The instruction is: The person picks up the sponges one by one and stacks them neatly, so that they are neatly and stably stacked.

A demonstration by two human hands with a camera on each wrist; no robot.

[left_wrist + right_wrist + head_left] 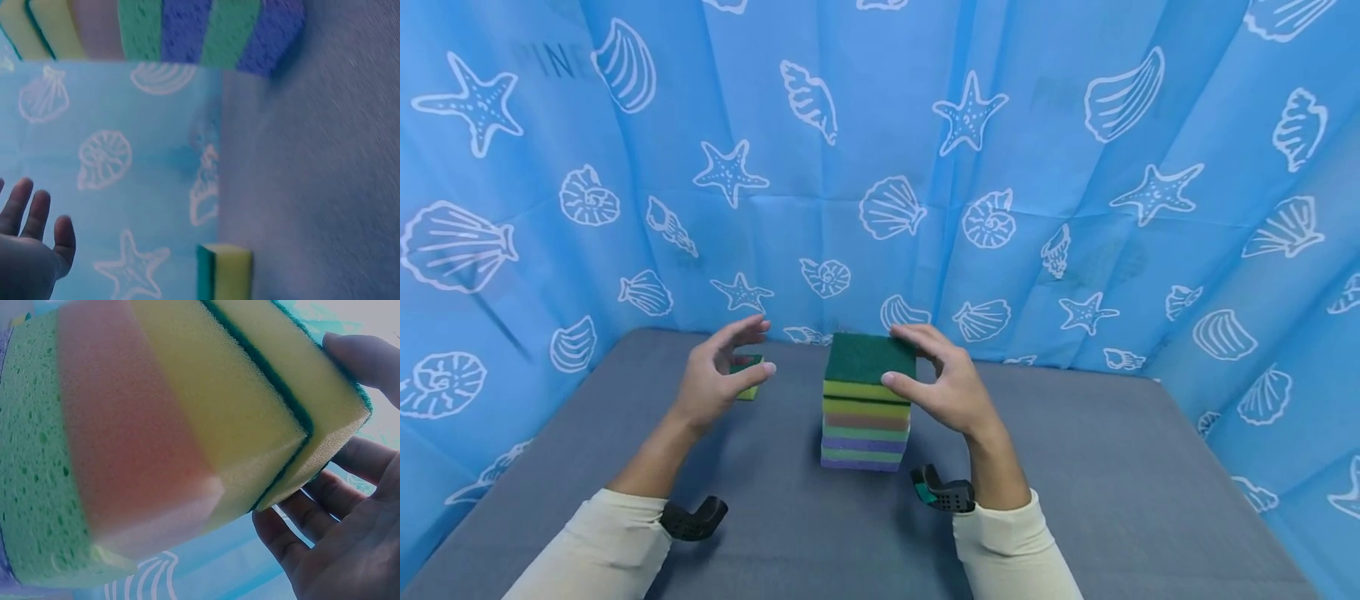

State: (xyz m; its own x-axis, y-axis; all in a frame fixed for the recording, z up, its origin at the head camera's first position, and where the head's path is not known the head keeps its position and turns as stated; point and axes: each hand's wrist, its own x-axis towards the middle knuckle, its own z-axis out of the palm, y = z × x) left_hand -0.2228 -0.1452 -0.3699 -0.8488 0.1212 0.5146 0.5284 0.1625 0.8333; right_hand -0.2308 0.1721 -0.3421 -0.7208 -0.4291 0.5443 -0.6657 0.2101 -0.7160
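Observation:
A stack of several sponges (865,442) stands upright on the grey table, in purple, green, pinkish and yellow layers. Its top sponge (300,375) is yellow with a dark green scouring face upward. My right hand (951,379) holds this top sponge at its right side, thumb by the front edge and fingers by the back. To the left, my left hand (718,367) hovers with thumb and fingers spread, holding nothing. Behind it, partly hidden in the head view, a single yellow and green sponge (231,272) lies on the table, apart from the stack.
The grey tabletop (1075,467) reaches back to a blue curtain (850,167) printed with white shells and starfish. Black camera mounts sit on the left wrist (694,518) and the right wrist (946,492), the right one close to the stack's lower corner.

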